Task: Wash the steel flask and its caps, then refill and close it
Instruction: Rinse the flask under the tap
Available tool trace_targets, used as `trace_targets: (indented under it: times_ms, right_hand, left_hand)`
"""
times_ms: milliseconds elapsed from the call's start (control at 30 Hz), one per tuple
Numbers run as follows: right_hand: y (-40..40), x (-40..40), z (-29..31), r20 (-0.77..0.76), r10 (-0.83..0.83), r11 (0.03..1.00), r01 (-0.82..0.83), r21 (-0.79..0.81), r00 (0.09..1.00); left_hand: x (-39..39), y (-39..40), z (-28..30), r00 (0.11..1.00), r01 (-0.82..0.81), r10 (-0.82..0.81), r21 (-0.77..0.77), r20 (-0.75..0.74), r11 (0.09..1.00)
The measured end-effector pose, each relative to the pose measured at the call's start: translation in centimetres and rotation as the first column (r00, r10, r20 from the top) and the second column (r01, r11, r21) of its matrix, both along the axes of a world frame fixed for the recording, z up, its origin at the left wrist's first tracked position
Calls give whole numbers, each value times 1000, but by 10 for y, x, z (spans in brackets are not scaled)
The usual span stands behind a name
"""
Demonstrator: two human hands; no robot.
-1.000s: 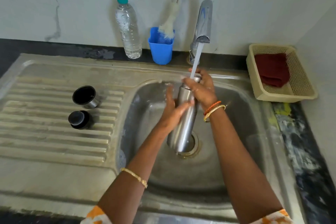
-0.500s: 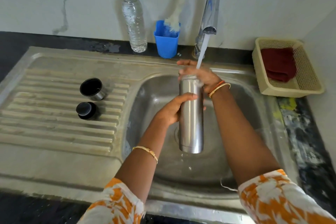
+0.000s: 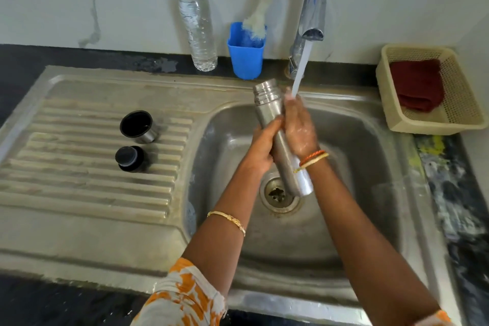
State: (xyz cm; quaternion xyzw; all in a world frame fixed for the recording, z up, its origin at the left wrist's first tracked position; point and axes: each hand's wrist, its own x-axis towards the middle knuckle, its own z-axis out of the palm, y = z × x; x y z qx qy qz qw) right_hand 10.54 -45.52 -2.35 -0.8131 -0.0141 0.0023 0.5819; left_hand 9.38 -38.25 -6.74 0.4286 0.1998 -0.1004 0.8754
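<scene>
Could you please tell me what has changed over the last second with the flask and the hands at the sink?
The flask has tilted, so its open neck now sits left of the water stream instead of under it. The right hand slid down from the neck to the body, and the stream now lands on its fingers. The left hand stays on the body. Both caps and the brush are unmoved.

The flask is brushed steel with a soft sheen; the sink is duller, stained steel, ribbed on its drainboard. The tap is glossy chrome. The bottle is clear plastic, the cup matt blue plastic, and the woven plastic basket holds dark red cloth.
</scene>
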Motion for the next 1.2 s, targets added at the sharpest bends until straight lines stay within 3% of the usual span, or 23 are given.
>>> trace_targets:
  times_ms: [67,133,167,233,333,433,467,533,600,667,733,767,800,833,867,933,1067,1133,1200]
  right_hand:
    - [-6,-23,-19,193,108,948,-43,-316,975]
    - [-22,-43,-48,276,198,783,18,-622,941]
    - [-31,-53,-57,282,201,719,54,-693,938]
    - [-41,-64,-66,217,185,686,32,-727,959]
    - [-38,-44,-49,129,229,708,-74,-702,965]
    - [-30,-2,-17,36,474,711,-359,-604,880]
    - [-29,9,-9,-26,546,698,-472,-538,837]
    - [-33,24,-6,-185,613,724,-640,-257,768]
    - [-41,30,-9,-299,612,776,-629,48,733]
    - [-46,29,-10,-324,580,809,-577,116,748]
    - [-41,20,-5,-265,528,828,-559,-54,807]
    - [-36,14,-5,-189,501,793,-536,-291,844]
    - [-31,5,-7,-98,488,692,-453,-562,867]
    - [-26,-4,-10,-21,477,587,-336,-737,879]
    - [-22,-11,-11,12,464,544,-274,-793,886]
    - [-23,-11,-10,-21,466,600,-333,-727,885]
    - [-32,13,-2,-155,612,735,-630,-252,776]
    - [-36,16,-5,-258,635,761,-646,47,729]
    - [-42,18,-10,-309,643,764,-611,205,701]
  left_hand:
    - [1,0,-2,997,-29,38,-115,75,993]
    - [2,6,1,993,-113,117,-176,14,978]
    - [5,10,0,991,-133,134,-177,-11,975]
    - [7,19,-1,992,-120,122,-132,13,984]
    - [3,18,6,999,-31,36,-137,34,990]
    - [0,18,10,997,58,-48,-190,56,980]
    - [1,21,10,995,76,-59,-219,80,973]
    - [5,27,6,988,121,-93,-247,122,961]
    - [7,31,7,973,185,-145,-237,178,954]
    - [7,29,11,971,195,-152,-242,187,951]
    - [11,24,13,997,65,-56,-199,51,978]
    - [14,21,14,999,-32,26,-150,-43,988]
    - [17,18,13,986,-116,107,-69,-129,991]
    - [19,16,12,970,-153,152,8,-188,988]
    - [20,16,13,965,-147,156,59,-211,987]
    - [20,19,19,973,-112,120,50,-195,992]
    - [19,30,20,995,-88,85,-46,-51,995]
    - [19,33,22,992,-129,129,-72,-6,989]
    - [22,35,24,990,-135,140,-128,30,982]
